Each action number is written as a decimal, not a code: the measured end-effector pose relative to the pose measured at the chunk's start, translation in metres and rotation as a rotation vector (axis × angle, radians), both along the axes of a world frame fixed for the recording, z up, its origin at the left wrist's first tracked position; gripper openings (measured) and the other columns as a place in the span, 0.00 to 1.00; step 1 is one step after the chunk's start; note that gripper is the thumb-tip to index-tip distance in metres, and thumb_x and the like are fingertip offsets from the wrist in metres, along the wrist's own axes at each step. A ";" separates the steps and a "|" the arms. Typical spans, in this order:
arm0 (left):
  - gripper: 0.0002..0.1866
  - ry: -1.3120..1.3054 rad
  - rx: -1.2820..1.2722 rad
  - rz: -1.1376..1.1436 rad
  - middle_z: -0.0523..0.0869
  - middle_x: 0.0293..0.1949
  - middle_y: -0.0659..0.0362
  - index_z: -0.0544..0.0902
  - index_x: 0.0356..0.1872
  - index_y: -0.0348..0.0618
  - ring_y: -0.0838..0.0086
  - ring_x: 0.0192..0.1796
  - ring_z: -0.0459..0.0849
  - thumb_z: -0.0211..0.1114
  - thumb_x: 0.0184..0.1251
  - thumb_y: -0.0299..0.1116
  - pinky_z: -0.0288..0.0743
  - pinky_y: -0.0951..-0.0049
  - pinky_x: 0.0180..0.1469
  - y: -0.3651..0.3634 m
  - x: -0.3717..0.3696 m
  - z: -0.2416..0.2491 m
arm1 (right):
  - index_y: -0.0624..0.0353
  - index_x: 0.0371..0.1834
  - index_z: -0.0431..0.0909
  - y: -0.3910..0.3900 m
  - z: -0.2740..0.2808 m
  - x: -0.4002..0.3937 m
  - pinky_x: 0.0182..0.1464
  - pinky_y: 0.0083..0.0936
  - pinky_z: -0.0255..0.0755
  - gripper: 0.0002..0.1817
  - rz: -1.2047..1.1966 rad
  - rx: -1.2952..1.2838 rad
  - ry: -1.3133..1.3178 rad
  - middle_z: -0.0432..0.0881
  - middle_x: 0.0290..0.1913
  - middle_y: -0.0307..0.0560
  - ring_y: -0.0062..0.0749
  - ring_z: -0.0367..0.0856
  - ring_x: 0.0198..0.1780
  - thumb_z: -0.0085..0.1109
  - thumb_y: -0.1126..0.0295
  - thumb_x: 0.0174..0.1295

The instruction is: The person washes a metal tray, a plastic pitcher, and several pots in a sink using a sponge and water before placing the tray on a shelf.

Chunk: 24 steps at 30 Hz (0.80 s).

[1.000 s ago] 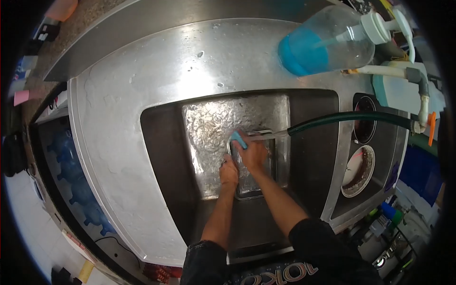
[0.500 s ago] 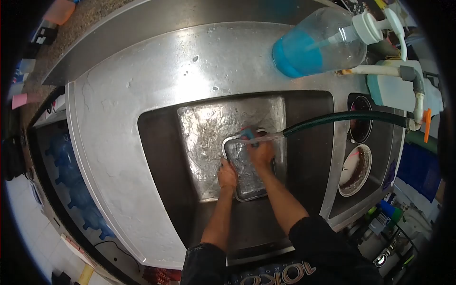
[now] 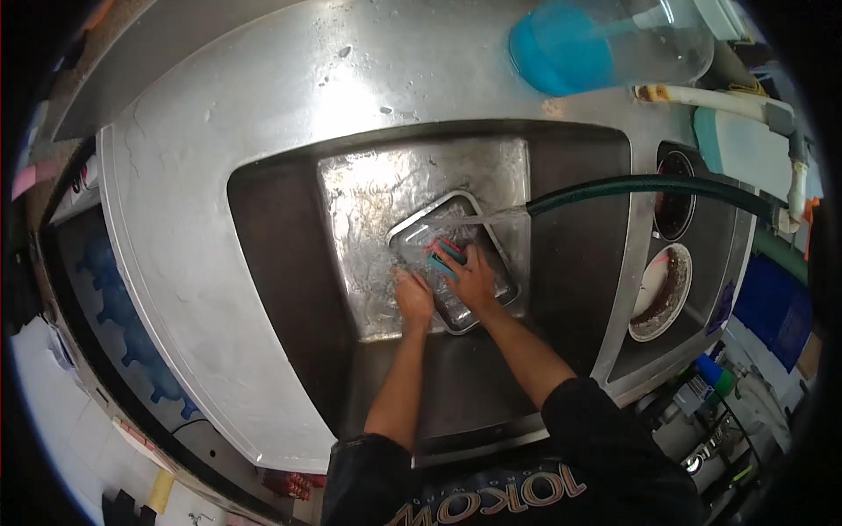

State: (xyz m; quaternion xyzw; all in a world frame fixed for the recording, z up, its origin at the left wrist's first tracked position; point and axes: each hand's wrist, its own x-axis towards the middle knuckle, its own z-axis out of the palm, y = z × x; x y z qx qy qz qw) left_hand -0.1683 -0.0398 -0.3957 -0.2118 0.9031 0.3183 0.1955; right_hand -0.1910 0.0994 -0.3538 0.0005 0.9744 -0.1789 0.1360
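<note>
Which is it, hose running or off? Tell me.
Running. A clear stream leaves the end of the green hose and lands on the metal tray in the sink, beside the right hand with the sponge.

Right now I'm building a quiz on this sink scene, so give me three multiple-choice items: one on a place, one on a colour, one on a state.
1. Where does the metal tray lie?
A. in the sink basin
B. on the left counter
C. on the floor

2. What colour is the liquid in the pump bottle?
A. red
B. blue
C. yellow

3. What is the green hose doing?
A. lying coiled and dry
B. running water onto the tray
C. lying capped

Answers:
1 A, the tray sits inside the basin under both hands, the left hand at its edge.
2 B, the bottle's lower part is blue.
3 B, a stream leaves its end near the right hand and sponge.
</note>
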 end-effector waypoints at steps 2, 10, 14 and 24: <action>0.17 0.074 0.032 -0.020 0.82 0.27 0.34 0.66 0.49 0.25 0.37 0.33 0.82 0.51 0.73 0.34 0.73 0.43 0.38 0.000 -0.001 0.006 | 0.18 0.65 0.71 0.015 -0.001 0.019 0.39 0.36 0.79 0.34 0.180 -0.033 -0.035 0.71 0.45 0.45 0.42 0.74 0.45 0.65 0.65 0.53; 0.17 -0.040 -0.066 0.080 0.82 0.28 0.34 0.65 0.49 0.25 0.37 0.34 0.81 0.50 0.73 0.34 0.72 0.42 0.37 0.000 -0.002 0.010 | 0.13 0.64 0.71 0.074 0.006 0.040 0.42 0.34 0.77 0.32 0.737 0.099 -0.018 0.71 0.48 0.45 0.40 0.75 0.48 0.61 0.65 0.57; 0.18 -0.022 -0.158 0.257 0.82 0.31 0.34 0.66 0.48 0.26 0.36 0.34 0.81 0.48 0.75 0.37 0.73 0.42 0.37 0.013 0.044 -0.024 | 0.20 0.58 0.78 0.059 0.011 -0.001 0.47 0.39 0.76 0.25 0.131 0.121 -0.168 0.72 0.53 0.47 0.45 0.76 0.51 0.63 0.64 0.57; 0.19 -0.258 0.115 0.023 0.80 0.37 0.47 0.75 0.49 0.37 0.55 0.38 0.85 0.63 0.64 0.40 0.76 0.55 0.35 0.004 -0.010 0.064 | 0.29 0.58 0.80 0.003 0.005 -0.047 0.47 0.38 0.76 0.29 0.086 -0.091 0.046 0.73 0.48 0.47 0.43 0.75 0.50 0.73 0.60 0.49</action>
